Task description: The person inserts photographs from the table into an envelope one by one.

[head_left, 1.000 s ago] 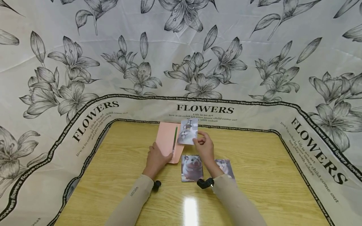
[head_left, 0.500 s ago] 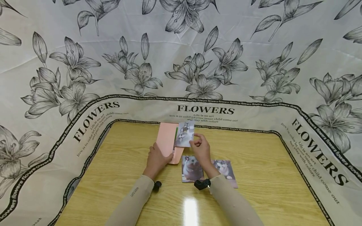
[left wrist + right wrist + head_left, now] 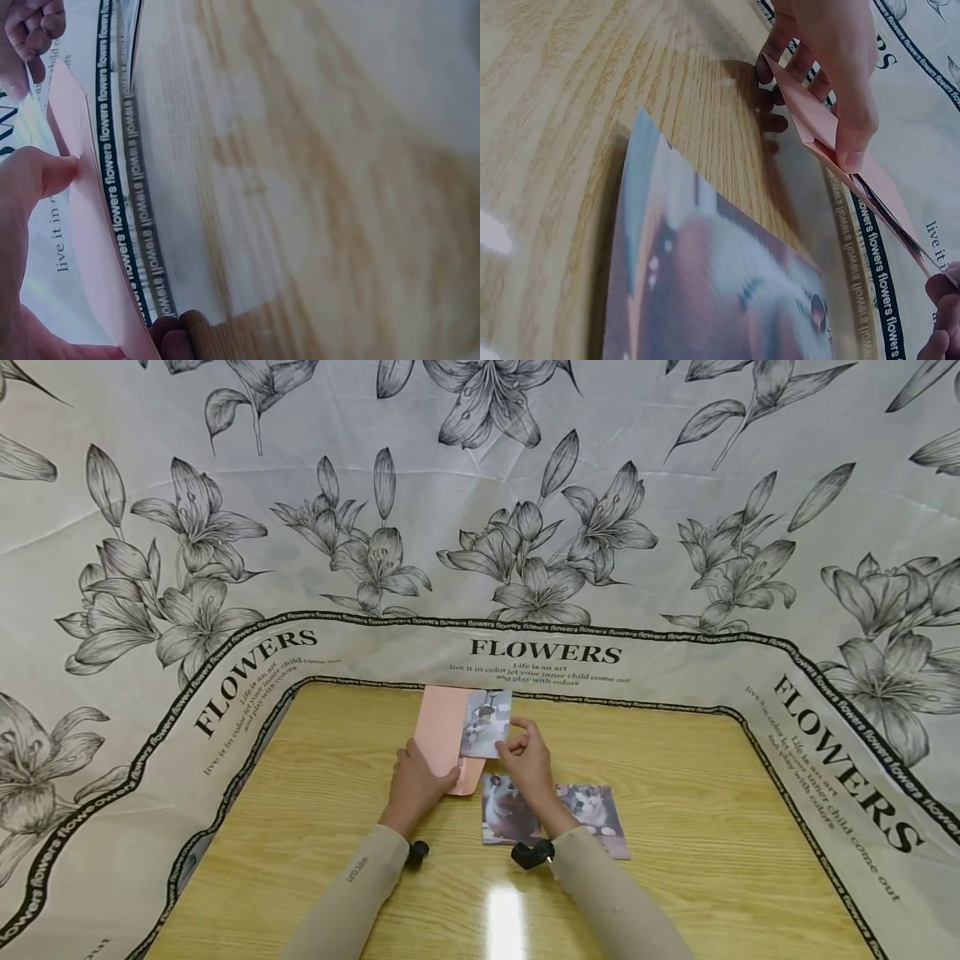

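My left hand [image 3: 418, 781] holds a pink envelope [image 3: 441, 718] tilted up off the table at the far side. In the right wrist view its thumb presses the edge of the envelope's opening [image 3: 810, 142] and the fingers lie behind; something dark shows in the slit. My right hand [image 3: 527, 768] pinches the lower right corner of a photo card [image 3: 486, 722] with a small pale animal on it. The card's left edge meets the envelope's opening; whether it is inside cannot be told. Below, partly under my right forearm, lie a hamster photo card [image 3: 502, 810] and another animal card [image 3: 592, 810].
The wooden table [image 3: 300, 843] has a flower-printed cloth [image 3: 547, 652] standing around its back and sides. A small black camera [image 3: 531, 853] sits on my right wrist, and another black device [image 3: 417, 853] on my left.
My right hand has moved the photo card left and slightly down, onto the envelope's opening. A green strip seen there earlier is now covered. My left hand keeps its hold.
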`<state>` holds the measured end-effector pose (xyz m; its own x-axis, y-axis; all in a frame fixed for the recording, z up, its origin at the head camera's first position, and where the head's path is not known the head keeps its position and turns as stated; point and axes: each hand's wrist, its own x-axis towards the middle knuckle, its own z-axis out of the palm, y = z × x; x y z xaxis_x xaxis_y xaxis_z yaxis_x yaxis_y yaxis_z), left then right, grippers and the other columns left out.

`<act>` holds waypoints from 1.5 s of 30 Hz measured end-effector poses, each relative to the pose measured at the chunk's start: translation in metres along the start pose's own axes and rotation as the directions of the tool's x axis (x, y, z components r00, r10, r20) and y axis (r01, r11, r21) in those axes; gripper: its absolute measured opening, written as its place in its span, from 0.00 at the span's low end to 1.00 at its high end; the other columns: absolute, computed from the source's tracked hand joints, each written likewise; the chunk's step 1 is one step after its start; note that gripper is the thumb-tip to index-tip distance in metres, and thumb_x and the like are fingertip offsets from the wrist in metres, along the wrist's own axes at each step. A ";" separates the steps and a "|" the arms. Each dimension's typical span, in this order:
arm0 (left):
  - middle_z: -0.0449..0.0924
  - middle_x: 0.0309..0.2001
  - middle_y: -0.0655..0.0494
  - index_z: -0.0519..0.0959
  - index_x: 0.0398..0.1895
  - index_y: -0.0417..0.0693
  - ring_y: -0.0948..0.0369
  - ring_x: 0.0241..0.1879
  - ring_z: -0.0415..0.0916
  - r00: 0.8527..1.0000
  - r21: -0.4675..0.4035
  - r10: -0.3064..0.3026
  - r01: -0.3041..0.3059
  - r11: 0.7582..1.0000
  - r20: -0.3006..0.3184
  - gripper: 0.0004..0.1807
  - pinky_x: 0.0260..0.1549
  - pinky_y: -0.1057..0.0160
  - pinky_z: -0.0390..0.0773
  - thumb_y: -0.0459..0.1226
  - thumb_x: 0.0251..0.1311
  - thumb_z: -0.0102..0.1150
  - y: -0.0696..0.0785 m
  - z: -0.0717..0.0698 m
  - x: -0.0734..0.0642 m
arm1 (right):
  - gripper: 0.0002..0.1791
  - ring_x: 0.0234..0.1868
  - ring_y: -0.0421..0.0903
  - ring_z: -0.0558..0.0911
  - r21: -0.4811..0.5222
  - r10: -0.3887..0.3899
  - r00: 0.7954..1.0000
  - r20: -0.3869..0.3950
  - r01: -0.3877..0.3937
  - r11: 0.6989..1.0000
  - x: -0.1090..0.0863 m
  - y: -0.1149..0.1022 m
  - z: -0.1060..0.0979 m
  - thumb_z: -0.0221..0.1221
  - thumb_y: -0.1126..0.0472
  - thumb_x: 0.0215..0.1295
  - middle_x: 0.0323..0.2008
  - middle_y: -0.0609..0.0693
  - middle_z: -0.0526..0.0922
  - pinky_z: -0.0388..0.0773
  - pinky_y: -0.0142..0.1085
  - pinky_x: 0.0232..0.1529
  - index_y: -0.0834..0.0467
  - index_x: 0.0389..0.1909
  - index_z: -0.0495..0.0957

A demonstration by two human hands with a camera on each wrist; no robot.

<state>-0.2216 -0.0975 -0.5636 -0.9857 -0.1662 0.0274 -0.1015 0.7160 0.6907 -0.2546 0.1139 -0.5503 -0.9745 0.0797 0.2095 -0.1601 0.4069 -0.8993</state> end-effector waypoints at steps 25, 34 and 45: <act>0.68 0.61 0.27 0.58 0.76 0.28 0.34 0.56 0.75 1.000 -0.004 -0.019 0.019 1.000 0.001 0.57 0.56 0.37 0.79 0.57 0.58 0.76 0.002 0.000 0.000 | 0.27 0.27 0.41 0.80 0.012 0.005 1.000 0.018 -0.006 1.000 -0.005 -0.003 0.011 0.70 0.67 0.68 0.27 0.53 0.84 0.77 0.32 0.29 0.63 0.66 0.74; 0.68 0.62 0.26 0.57 0.76 0.28 0.34 0.56 0.75 1.000 0.012 -0.025 0.025 1.000 0.009 0.57 0.56 0.37 0.79 0.57 0.59 0.75 0.000 0.002 0.002 | 0.27 0.30 0.42 0.82 0.044 -0.002 0.998 0.057 0.000 0.999 -0.003 -0.007 0.017 0.69 0.68 0.69 0.32 0.55 0.86 0.80 0.30 0.29 0.64 0.67 0.76; 0.69 0.59 0.28 0.58 0.75 0.28 0.35 0.52 0.77 1.000 0.029 -0.026 0.026 0.999 -0.001 0.57 0.54 0.39 0.81 0.58 0.59 0.75 0.002 0.001 0.000 | 0.24 0.31 0.42 0.80 0.002 -0.004 0.997 0.077 0.003 1.000 0.000 -0.008 0.022 0.66 0.70 0.70 0.35 0.57 0.88 0.76 0.30 0.29 0.64 0.66 0.79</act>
<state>-0.2224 -0.0953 -0.5629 -0.9826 -0.1855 0.0101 -0.1311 0.7308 0.6699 -0.2562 0.0907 -0.5510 -0.9832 0.0078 0.1825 -0.1637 0.4056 -0.8993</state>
